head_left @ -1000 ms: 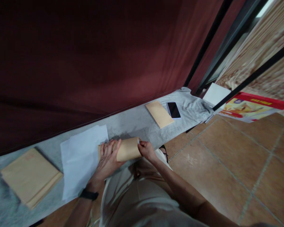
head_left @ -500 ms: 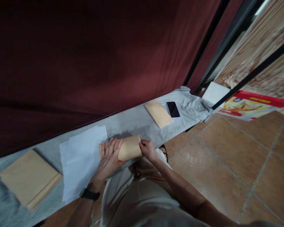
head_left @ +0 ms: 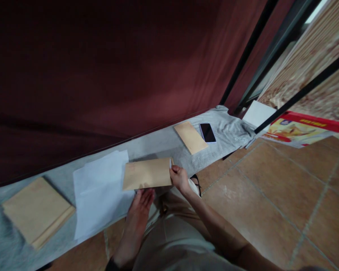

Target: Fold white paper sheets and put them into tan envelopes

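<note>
1 envelope (head_left: pixel 147 174) held by its right end, just over the cloth (head_left: pixel 158 145).
Its long axis runs left to right along the cloth, slightly tilted. The right hand (head_left: pixel 179 177) pinches the right end, where a white sliver shows. The left hand (head_left: pixel 139 205) lies just below, fingers straight and together, holding nothing; its wrist is cut off by the frame. The poster's (head_left: pixel 296 130) yellow lettering is too blurred to read.

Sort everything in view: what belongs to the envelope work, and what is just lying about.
Belongs: brown envelope, pinched by right hand; left hand open below it; white sheets; envelope stack; probably the far envelope.
Lying about: phone; red poster.
</note>
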Demonstrator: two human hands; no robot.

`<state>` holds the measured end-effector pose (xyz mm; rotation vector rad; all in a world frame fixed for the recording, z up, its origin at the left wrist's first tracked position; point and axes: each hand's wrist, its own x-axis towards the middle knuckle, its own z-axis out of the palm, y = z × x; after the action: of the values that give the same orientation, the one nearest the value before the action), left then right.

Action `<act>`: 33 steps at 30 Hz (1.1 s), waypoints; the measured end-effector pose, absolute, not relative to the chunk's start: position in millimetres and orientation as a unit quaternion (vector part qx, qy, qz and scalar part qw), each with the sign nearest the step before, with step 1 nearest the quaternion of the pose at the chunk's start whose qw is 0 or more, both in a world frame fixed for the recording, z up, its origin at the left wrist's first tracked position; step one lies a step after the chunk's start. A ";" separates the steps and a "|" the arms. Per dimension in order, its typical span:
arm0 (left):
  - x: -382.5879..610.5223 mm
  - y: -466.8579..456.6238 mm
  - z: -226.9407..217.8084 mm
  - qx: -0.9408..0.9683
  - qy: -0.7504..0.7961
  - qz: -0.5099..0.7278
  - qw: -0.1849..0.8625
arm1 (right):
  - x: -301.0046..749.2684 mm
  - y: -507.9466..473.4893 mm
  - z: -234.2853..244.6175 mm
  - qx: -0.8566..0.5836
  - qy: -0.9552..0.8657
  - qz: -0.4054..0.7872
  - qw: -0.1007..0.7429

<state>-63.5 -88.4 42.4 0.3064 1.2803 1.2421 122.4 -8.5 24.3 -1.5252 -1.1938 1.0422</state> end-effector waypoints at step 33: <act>-22.6 -37.7 68.7 -0.017 0.460 0.586 0.667 | 117.9 -19.2 23.0 -0.554 -0.417 0.469 0.547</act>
<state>-22.6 -37.7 68.7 -0.0382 1.0377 1.3232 117.9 -19.2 23.0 -1.3128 -0.9882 1.1111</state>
